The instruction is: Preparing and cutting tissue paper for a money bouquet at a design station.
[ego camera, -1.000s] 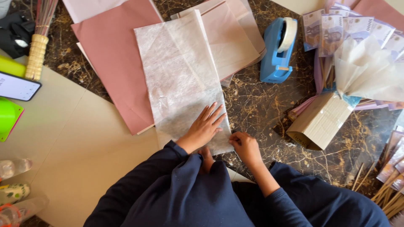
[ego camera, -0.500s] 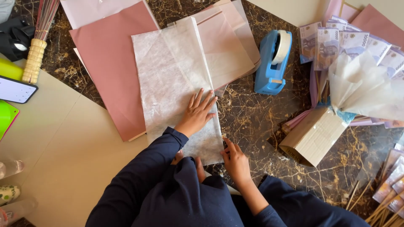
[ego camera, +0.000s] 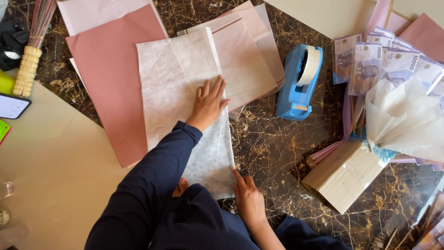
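Note:
A white fibrous paper sheet (ego camera: 178, 88) lies lengthwise on the dark marble floor, partly over a dusty-pink sheet (ego camera: 108, 78). My left hand (ego camera: 210, 104) rests flat, fingers spread, on the white sheet near its right edge. Lower down, my right hand (ego camera: 247, 196) touches that sheet's near right corner with its fingertips. Both arms are in dark blue sleeves. Neither hand holds anything.
More pink sheets (ego camera: 247, 60) sit under the white sheet's right side. A blue tape dispenser (ego camera: 298, 83) stands to the right. A bouquet of banknotes (ego camera: 384, 60), white tissue and a kraft-paper wrap (ego camera: 344, 176) lies at the far right. A beige board (ego camera: 51, 176), a phone (ego camera: 11, 105) and a broom (ego camera: 32, 51) are on the left.
My left hand has slid up the white sheet, away from me. My right hand stayed near the sheet's near right corner. The view has shifted closer.

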